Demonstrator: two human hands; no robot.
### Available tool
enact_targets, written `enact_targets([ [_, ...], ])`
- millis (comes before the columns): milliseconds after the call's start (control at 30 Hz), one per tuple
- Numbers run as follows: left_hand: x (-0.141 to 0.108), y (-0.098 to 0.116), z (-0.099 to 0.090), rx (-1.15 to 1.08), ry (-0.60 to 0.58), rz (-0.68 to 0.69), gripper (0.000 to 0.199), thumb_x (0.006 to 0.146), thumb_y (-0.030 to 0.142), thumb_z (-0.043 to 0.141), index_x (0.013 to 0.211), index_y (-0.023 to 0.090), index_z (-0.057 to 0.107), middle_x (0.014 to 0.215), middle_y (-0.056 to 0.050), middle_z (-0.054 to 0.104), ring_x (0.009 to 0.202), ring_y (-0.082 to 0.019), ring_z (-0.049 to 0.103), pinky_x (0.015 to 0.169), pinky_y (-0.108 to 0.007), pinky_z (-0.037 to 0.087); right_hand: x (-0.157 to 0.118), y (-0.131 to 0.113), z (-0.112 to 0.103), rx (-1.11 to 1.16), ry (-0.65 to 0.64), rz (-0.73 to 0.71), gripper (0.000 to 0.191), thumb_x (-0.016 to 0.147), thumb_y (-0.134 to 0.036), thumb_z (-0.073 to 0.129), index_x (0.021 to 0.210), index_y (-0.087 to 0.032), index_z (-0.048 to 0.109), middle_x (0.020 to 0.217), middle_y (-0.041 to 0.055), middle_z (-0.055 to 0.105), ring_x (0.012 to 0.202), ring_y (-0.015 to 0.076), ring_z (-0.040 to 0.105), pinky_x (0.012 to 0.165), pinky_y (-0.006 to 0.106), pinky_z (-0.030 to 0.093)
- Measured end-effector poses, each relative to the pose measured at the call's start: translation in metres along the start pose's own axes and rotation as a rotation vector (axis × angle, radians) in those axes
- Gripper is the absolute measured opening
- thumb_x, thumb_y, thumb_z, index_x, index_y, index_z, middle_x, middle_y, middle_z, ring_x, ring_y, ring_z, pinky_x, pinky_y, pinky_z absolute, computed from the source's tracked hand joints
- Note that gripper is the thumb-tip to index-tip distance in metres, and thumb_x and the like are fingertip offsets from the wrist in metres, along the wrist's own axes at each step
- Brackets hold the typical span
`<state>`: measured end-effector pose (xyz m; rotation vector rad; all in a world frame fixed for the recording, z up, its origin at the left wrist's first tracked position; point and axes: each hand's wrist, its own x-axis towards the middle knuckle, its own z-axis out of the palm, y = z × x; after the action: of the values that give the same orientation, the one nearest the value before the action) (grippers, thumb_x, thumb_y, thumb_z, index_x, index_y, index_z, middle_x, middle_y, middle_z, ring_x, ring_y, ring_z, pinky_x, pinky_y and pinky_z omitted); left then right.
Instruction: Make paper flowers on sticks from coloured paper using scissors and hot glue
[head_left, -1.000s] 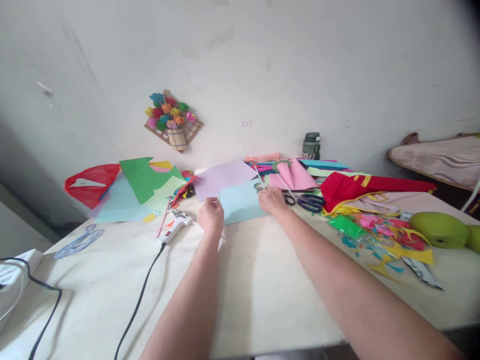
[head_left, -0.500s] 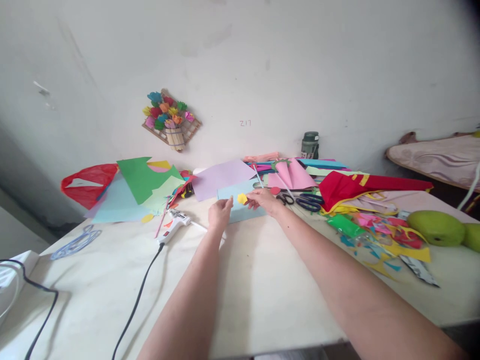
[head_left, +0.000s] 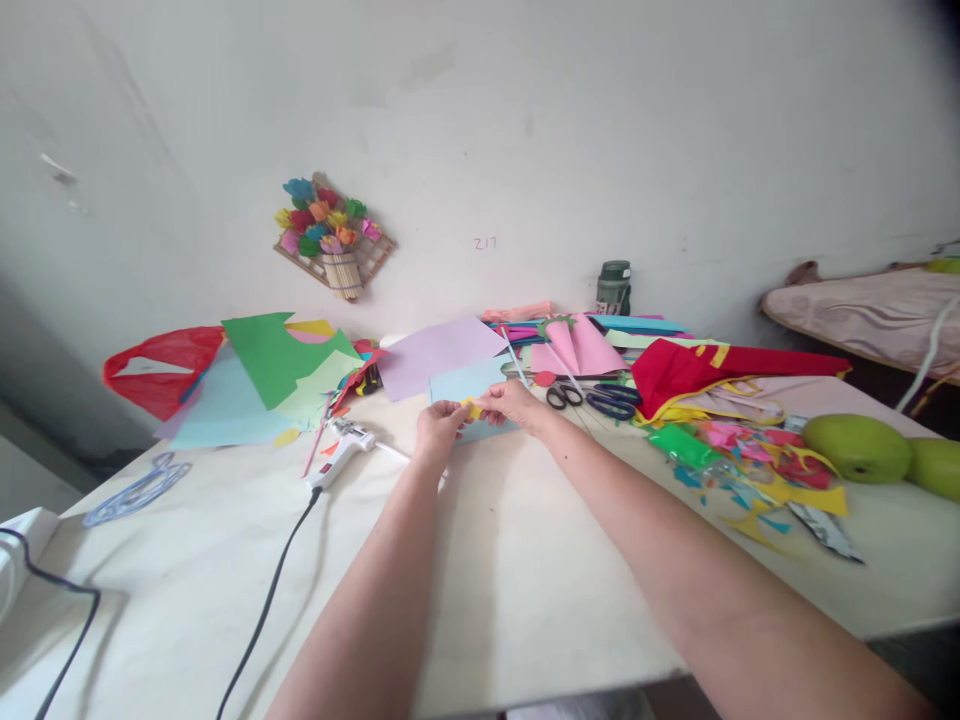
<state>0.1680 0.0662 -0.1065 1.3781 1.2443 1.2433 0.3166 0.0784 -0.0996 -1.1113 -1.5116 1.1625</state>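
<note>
We see a small yellow piece (head_left: pixel 471 407), partly hidden, pinched between both hands' fingertips above light blue paper (head_left: pixel 487 385).

- Cutout (head_left: pixel 472 406): between the left hand (head_left: pixel 441 428) and right hand (head_left: pixel 516 405).
- Paper sheet (head_left: pixel 466 384): on the table (head_left: pixel 570 600), beneath and beyond both hands.
- Glue gun (head_left: pixel 343 458): left of the left hand.
- Coiled cord (head_left: pixel 137 490): farther left; power strip (head_left: pixel 34 535) beyond it.
- Scissors (head_left: pixel 613 402): right of the right hand.
- Scraps (head_left: pixel 765 480): farther right, fruit (head_left: pixel 856 448) past them.
- Bottle (head_left: pixel 613 287): behind the right hand, rightward, near the wall (head_left: pixel 540 180).
</note>
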Motion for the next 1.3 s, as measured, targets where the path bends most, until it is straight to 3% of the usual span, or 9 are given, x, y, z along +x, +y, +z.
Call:
enact_targets([
  [367, 0.002, -0.004, 0.002, -0.030, 0.000, 0.007, 0.026, 0.054, 0.035, 0.067, 0.062, 0.015, 0.053, 0.054, -0.001, 0.060, 0.045, -0.008, 0.050, 0.048, -0.020, 0.040, -0.002, 0.001, -0.003, -0.039, 0.029, -0.033, 0.020, 0.063, -0.029, 0.065, 0.057, -0.012, 0.057, 0.050, -0.0003, 0.058, 0.040, 0.0051, 0.048, 0.040, 0.016, 0.037],
  [600, 0.003, -0.006, 0.005, -0.052, -0.020, -0.002, 0.033, 0.054, 0.038, 0.066, 0.076, 0.016, 0.055, 0.058, -0.001, 0.062, 0.049, -0.010, 0.054, 0.055, -0.024, 0.044, 0.000, 0.002, -0.004, -0.123, 0.076, -0.078, 0.021, 0.065, -0.032, 0.061, 0.059, -0.013, 0.057, 0.051, -0.0004, 0.058, 0.041, 0.0055, 0.047, 0.046, 0.018, 0.039],
  [700, 0.002, -0.002, 0.003, 0.187, 0.052, 0.030, 0.030, 0.063, 0.040, 0.058, 0.084, 0.018, 0.057, 0.065, -0.003, 0.064, 0.059, -0.014, 0.057, 0.060, -0.027, 0.043, 0.004, 0.006, -0.012, -0.347, 0.265, -0.061, 0.019, 0.069, -0.033, 0.056, 0.063, -0.015, 0.060, 0.059, 0.0002, 0.061, 0.053, 0.0088, 0.053, 0.053, 0.019, 0.040],
  [800, 0.000, 0.004, -0.002, 0.637, 0.227, 0.088, 0.024, 0.070, 0.039, 0.051, 0.085, 0.023, 0.060, 0.077, -0.004, 0.066, 0.084, -0.021, 0.056, 0.068, -0.032, 0.040, 0.008, 0.009, -0.026, -0.667, 0.508, -0.054, 0.015, 0.070, -0.030, 0.053, 0.067, -0.020, 0.064, 0.082, 0.0010, 0.065, 0.077, 0.0136, 0.056, 0.064, 0.021, 0.040],
  [867, -0.001, 0.006, -0.006, 0.917, 0.303, 0.133, 0.024, 0.070, 0.038, 0.050, 0.086, 0.024, 0.061, 0.086, -0.006, 0.064, 0.099, -0.026, 0.047, 0.073, -0.035, 0.037, 0.009, 0.010, -0.035, -0.803, 0.644, 0.012, 0.017, 0.071, -0.028, 0.050, 0.072, -0.022, 0.066, 0.093, 0.0021, 0.064, 0.085, 0.0166, 0.055, 0.069, 0.023, 0.039],
  [967, -0.001, 0.004, -0.013, 1.220, 0.351, 0.157, 0.027, 0.069, 0.039, 0.050, 0.086, 0.020, 0.061, 0.093, -0.011, 0.061, 0.104, -0.030, 0.040, 0.079, -0.040, 0.032, 0.008, 0.008, -0.047, -0.893, 0.772, 0.179, 0.024, 0.074, -0.029, 0.045, 0.079, -0.023, 0.068, 0.093, 0.0045, 0.064, 0.088, 0.0205, 0.055, 0.072, 0.028, 0.038],
  [1100, 0.002, -0.002, -0.018, 1.374, 0.370, 0.091, 0.030, 0.068, 0.040, 0.049, 0.081, 0.016, 0.062, 0.091, -0.015, 0.060, 0.099, -0.033, 0.041, 0.079, -0.042, 0.028, 0.008, 0.008, -0.060, -0.916, 0.869, 0.272, 0.027, 0.075, -0.031, 0.044, 0.082, -0.023, 0.069, 0.088, 0.0059, 0.066, 0.088, 0.0218, 0.055, 0.073, 0.029, 0.037],
  [1300, 0.008, -0.005, -0.018, 1.360, 0.362, 0.041, 0.029, 0.066, 0.039, 0.049, 0.079, 0.015, 0.062, 0.090, -0.015, 0.062, 0.098, -0.033, 0.043, 0.078, -0.042, 0.028, 0.013, 0.016, -0.072, -0.961, 0.895, 0.318, 0.031, 0.076, -0.035, 0.042, 0.085, -0.023, 0.069, 0.087, 0.0084, 0.066, 0.087, 0.0229, 0.055, 0.072, 0.031, 0.037],
])
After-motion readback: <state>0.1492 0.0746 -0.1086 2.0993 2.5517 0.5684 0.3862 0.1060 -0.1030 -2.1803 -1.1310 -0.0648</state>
